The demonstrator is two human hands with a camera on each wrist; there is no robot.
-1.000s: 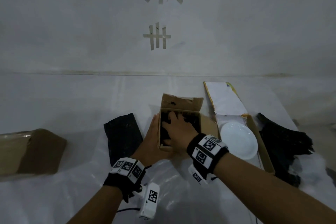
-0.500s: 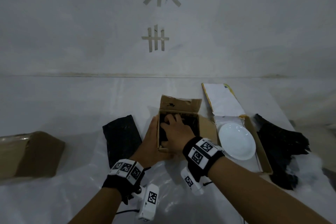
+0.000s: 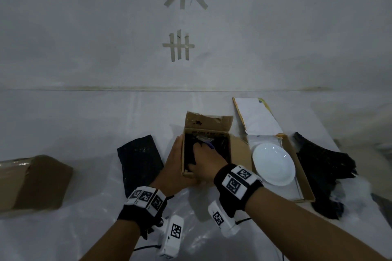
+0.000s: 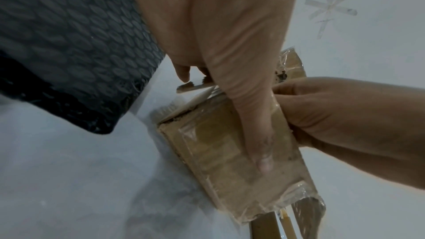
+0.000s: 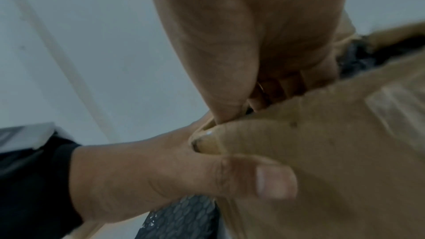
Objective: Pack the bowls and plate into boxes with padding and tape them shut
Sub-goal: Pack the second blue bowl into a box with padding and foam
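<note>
A small open cardboard box [image 3: 238, 150] stands in the middle with its back flap [image 3: 207, 122] raised. Black padding [image 3: 220, 150] fills the inside. My left hand [image 3: 178, 163] grips the box's near left corner, the thumb [image 4: 257, 134] lying along the taped front wall [image 4: 225, 163] and the fingers on the left side. My right hand [image 3: 203, 160] reaches into the box with fingers curled down into the padding by the left wall; their tips are hidden. A white plate [image 3: 273, 164] lies in a flat open box [image 3: 305, 178] to the right.
A folded sheet of black bubble wrap [image 3: 139, 159] lies left of the small box, and a heap of black padding [image 3: 322, 174] lies beyond the plate box. At the far left sits a taped brown box [image 3: 31, 182]. White plastic sheeting [image 3: 84, 229] covers the table.
My right hand has gone from pressing flat on the padding to curling its fingers down at the box's left side. The left hand has kept its hold on the box.
</note>
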